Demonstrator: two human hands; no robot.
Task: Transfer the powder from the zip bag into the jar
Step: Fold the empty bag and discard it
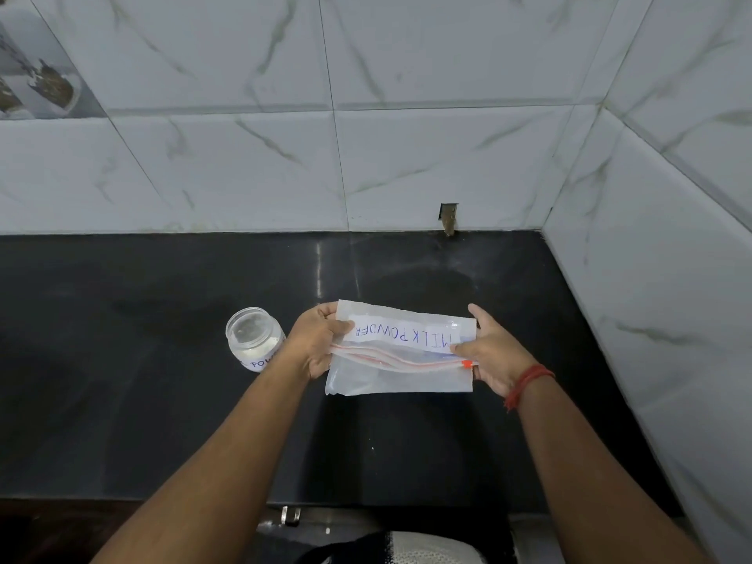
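Note:
A clear zip bag with a white "MILK POWDER" label and a red zip strip is held flat above the black counter. My left hand grips its left edge, thumb on top of the label. My right hand pinches the right edge by the red slider. The bag looks flat and folded along the zip line. An open clear jar with white powder in its lower part and a handwritten label stands on the counter just left of my left hand.
The black counter runs to a tiled back wall and a tiled side wall on the right. A small notch is cut in the back wall at counter level. The counter's front edge lies near the frame's bottom.

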